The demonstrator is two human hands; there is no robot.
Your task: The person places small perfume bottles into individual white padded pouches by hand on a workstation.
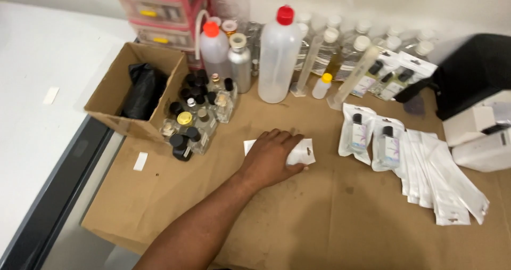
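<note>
While brown kraft paper (pixel 330 217) covers the work surface, a white counter (pixel 32 89) lies to the left w/ a dark metal rail (pixel 58 195) along the paper's edge; a pale wall runs along the back

Hand status: one hand in view, appears to be the left hand (pixel 269 158), arm entering from the bottom edge. Palm down, fingers slightly spread and pressed flat on a white pouch (pixel 301 153) near the paper's centre. Pouch lies flat, mostly covered; its right end w/ hang hole and a left corner show. Right hand not in view

Counts:
- Squeeze bottles, red cap: 2, one large (pixel 278 57), one smaller (pixel 215 49)
- Silver can (pixel 240 62): 1
- Small yellow-cap bottle (pixel 322 86): 1
- Clear cylinder (pixel 355 75): 1, tilted
- Filled pouches (pixel 357 134) beside the hand's right: 2, each w/ a black-cap vial; approx. 3 more lean at the back
- Empty pouches (pixel 442 179): fanned stack, count cannot be told
- Cardboard box (pixel 114 97): 1, holding a black bag (pixel 141 89)
- Small glass bottles (pixel 199 113): cluster just beside the box, approx. a dozen, mostly black caps
- White-cap bottles (pixel 346 46): back row, approx. 8
- Pink boxes (pixel 159 9): stack of 3, back left
- Paper scraps: 2, one on the paper (pixel 140 161), one on the counter (pixel 51 95)
</note>
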